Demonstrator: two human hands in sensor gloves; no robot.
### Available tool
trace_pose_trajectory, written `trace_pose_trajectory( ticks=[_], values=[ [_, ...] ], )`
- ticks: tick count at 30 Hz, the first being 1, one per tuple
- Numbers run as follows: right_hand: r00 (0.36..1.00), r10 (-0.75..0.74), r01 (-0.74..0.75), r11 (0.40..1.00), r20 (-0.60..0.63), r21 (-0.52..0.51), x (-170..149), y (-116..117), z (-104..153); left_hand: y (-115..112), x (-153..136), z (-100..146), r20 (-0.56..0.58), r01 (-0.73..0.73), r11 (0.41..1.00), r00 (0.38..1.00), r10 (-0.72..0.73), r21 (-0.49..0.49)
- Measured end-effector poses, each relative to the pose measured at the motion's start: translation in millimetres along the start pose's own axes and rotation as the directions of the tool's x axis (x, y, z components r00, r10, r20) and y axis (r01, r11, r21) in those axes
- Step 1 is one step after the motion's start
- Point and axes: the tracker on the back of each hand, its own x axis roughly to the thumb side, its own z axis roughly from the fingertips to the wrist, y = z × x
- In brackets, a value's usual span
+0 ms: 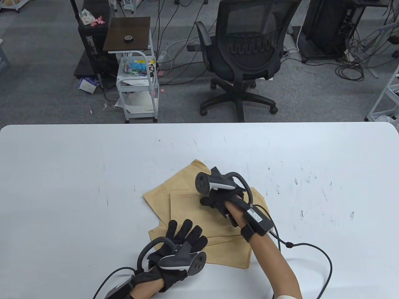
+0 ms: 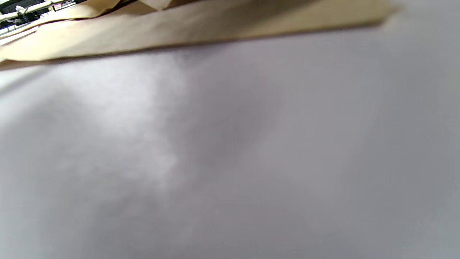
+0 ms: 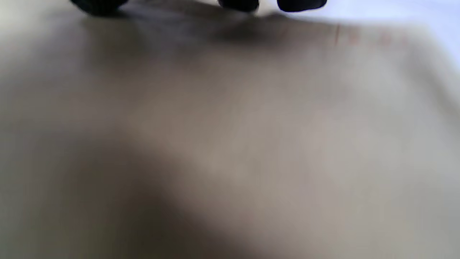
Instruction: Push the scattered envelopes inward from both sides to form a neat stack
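The brown envelopes [image 1: 199,215] lie fanned and overlapping on the white table [image 1: 62,174], toward its near edge just right of centre, their corners splayed toward 10, 12 and 5 o'clock. The right hand [image 1: 223,199] rests on top of the pile at its 1 o'clock part, fingers curled down onto the paper; the right wrist view shows dark fingertips [image 3: 237,4] touching the brown sheet [image 3: 230,144], holding nothing. The left hand [image 1: 179,243] lies flat at the pile's 7 o'clock corner, fingers spread and extended over the envelope edges, gripping nothing. Beyond the table, at 12 o'clock, stands a black office chair [image 1: 249,53]; at 11 o'clock, a small white cart [image 1: 137,84].
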Motion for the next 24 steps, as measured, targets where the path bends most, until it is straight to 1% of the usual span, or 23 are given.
trace_pose_trajectory(
  ticks=[2,3,4,6,7,8,9,10,11,12,13,14,15,16,17,18,19,20,22,23,24],
  values=[
    [0.989,0.135,-0.140,0.987,-0.063,-0.074,9.1,-11.0,6.3,-1.9,-2.4,-2.0,0.000,-0.021,1.000,1.000,0.021,-0.021],
    [0.970,0.224,-0.234,0.967,-0.097,-0.104,13.4,-19.7,9.6,-2.9,-3.3,-2.5,0.003,-0.037,0.999,0.999,0.037,-0.031],
    [0.953,0.284,-0.294,0.951,-0.106,-0.097,15.9,-25.9,9.5,-2.6,-3.5,-2.6,0.006,-0.041,0.999,0.999,0.041,-0.028],
    [0.928,0.334,-0.350,0.933,-0.163,-0.087,21.1,-32.2,5.7,-1.4,-2.2,-2.3,0.008,-0.034,0.999,0.999,0.034,-0.009],
    [0.929,0.327,-0.350,0.929,-0.172,-0.121,23.4,-32.9,1.9,-1.0,-0.9,-1.9,0.009,-0.024,1.000,1.000,0.024,-0.003],
    [0.941,0.304,-0.325,0.934,-0.145,-0.151,24.8,-31.8,-4.1,-0.7,0.2,-1.7,0.011,-0.016,1.000,1.000,0.016,0.001],
    [0.964,0.250,-0.261,0.951,-0.086,-0.163,26.0,-28.2,-12.6,-0.5,0.5,-1.5,0.011,-0.011,1.000,1.000,0.011,0.004],
    [0.988,0.155,-0.155,0.977,-0.015,-0.145,25.7,-22.5,-21.9,-0.3,0.5,-1.4,0.007,-0.009,1.000,1.000,0.009,0.008],
    [0.997,0.077,-0.074,0.990,0.019,-0.120,25.2,-17.8,-28.0,-0.5,0.0,-1.3,0.003,-0.011,1.000,1.000,0.011,0.014],
    [1.000,-0.004,0.005,0.997,0.019,-0.075,23.5,-11.9,-33.7,-0.3,-0.5,-1.2,-0.006,-0.012,1.000,1.000,0.013,0.023],
    [1.000,-0.017,0.016,0.999,-0.024,-0.050,22.4,-15.6,-30.9,0.0,-0.6,-1.0,-0.014,-0.008,1.000,1.000,0.008,0.028],
    [1.000,-0.007,0.005,0.998,-0.029,-0.056,22.4,-18.3,-28.3,0.2,-0.5,-0.9,-0.018,-0.004,1.000,1.000,0.005,0.031],
    [0.997,0.070,-0.072,0.994,-0.027,-0.087,20.1,-29.3,-21.9,0.8,-0.4,-0.5,-0.029,0.005,0.999,1.000,-0.004,0.037],
    [0.992,0.123,-0.125,0.988,-0.025,-0.094,16.8,-37.0,-16.2,1.1,0.3,-0.3,-0.037,0.014,0.999,0.999,-0.013,0.040],
    [0.988,0.144,-0.147,0.987,-0.046,-0.064,13.5,-40.4,-12.7,1.6,1.1,-0.5,-0.043,0.021,0.999,0.999,-0.019,0.042],
    [0.984,0.158,-0.158,0.987,-0.077,0.009,8.3,-41.6,-8.8,2.3,1.6,-0.6,-0.050,0.024,0.999,0.999,-0.021,0.049],
    [0.985,0.157,-0.157,0.988,-0.078,0.010,3.9,-40.9,-7.3,2.6,1.9,-1.0,-0.045,0.021,0.998,0.999,-0.019,0.051],
    [0.989,0.132,-0.134,0.990,-0.061,-0.042,-0.5,-37.4,-8.6,2.7,2.0,-1.6,-0.042,0.019,0.999,0.999,-0.017,0.051],
    [0.999,0.051,-0.051,0.995,0.002,-0.083,-5.4,-28.2,-16.0,2.5,2.2,-1.7,-0.047,0.018,0.999,0.999,-0.015,0.048],
    [0.999,-0.021,0.024,0.997,0.045,-0.068,-7.8,-19.7,-22.3,2.7,2.6,-1.2,-0.044,0.020,0.999,0.999,-0.018,0.048],
    [0.994,-0.084,0.083,0.996,0.066,0.007,-8.7,-9.1,-29.6,2.6,3.0,-1.1,-0.044,0.020,0.999,0.999,-0.018,0.048]
  ],
)
